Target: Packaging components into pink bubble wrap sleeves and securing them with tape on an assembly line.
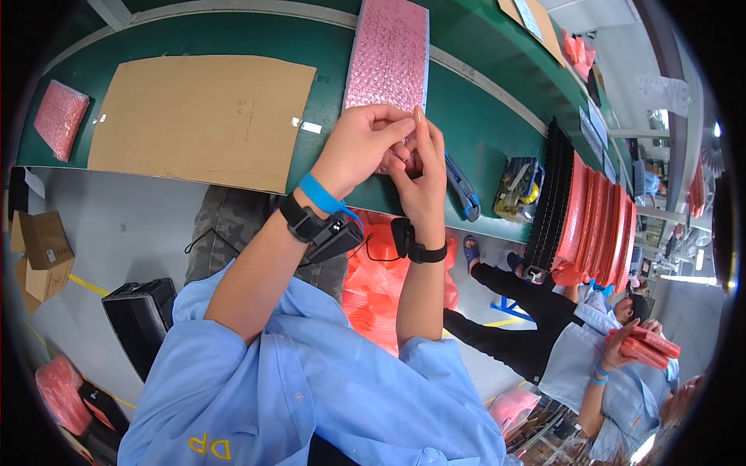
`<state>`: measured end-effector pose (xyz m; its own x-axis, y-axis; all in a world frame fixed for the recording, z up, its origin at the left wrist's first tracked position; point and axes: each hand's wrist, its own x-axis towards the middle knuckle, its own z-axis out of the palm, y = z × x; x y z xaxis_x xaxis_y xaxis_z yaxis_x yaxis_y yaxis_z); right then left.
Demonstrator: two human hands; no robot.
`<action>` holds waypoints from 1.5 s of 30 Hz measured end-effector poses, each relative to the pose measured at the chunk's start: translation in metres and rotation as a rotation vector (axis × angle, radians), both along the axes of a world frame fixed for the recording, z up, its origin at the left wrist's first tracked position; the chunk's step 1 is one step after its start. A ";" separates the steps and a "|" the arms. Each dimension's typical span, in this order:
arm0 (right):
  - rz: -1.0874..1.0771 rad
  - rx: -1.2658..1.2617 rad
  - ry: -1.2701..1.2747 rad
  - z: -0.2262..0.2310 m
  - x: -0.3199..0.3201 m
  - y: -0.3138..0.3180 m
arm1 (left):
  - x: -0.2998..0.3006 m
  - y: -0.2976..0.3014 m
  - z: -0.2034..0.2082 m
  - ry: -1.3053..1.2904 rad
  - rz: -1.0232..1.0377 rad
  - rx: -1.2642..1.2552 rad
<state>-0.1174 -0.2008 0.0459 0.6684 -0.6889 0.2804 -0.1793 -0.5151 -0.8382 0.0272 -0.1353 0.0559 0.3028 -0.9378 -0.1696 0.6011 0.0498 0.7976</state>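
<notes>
A long flat package in pink bubble wrap (388,58) lies on the green bench, reaching away from me. At its near end my left hand (364,146) and my right hand (423,165) meet, thumbs and fingers closed in pinches. Crumpled wrap shows between and below the fingers. Whatever the fingertips grip is too small or hidden to make out. Just right of my right hand rests a blue box cutter (463,188). A blue strap (320,193) and a black band circle my left wrist; another black band is on my right.
A brown cardboard sheet (202,116) covers the bench to the left, beside a smaller pink bubble-wrapped package (61,118). At right stand a small tool bin (519,189) and a row of red bubble bags (594,221). Another person (606,373) holds red bubble-wrapped packets.
</notes>
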 end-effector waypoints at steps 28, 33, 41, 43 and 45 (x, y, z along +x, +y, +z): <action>-0.019 0.015 -0.044 0.000 0.006 0.001 | -0.001 -0.002 0.003 -0.387 0.219 -0.022; 0.044 -0.103 -0.097 -0.004 -0.005 -0.005 | 0.015 0.002 0.001 -0.127 -0.034 -0.208; 0.136 0.014 -0.165 -0.001 -0.011 -0.010 | 0.045 0.004 0.002 -0.073 -0.436 -0.126; 0.140 0.044 -0.185 -0.001 -0.011 -0.010 | 0.048 0.002 0.000 -0.078 -0.494 -0.117; 0.147 0.097 -0.232 -0.001 -0.010 -0.010 | 0.050 0.001 0.000 -0.085 -0.522 -0.111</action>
<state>-0.1272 -0.2111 0.0452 0.6891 -0.6203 0.3748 0.0937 -0.4365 -0.8948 0.0772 -0.1348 0.0557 -0.1997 -0.9782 -0.0564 0.5022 -0.1516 0.8513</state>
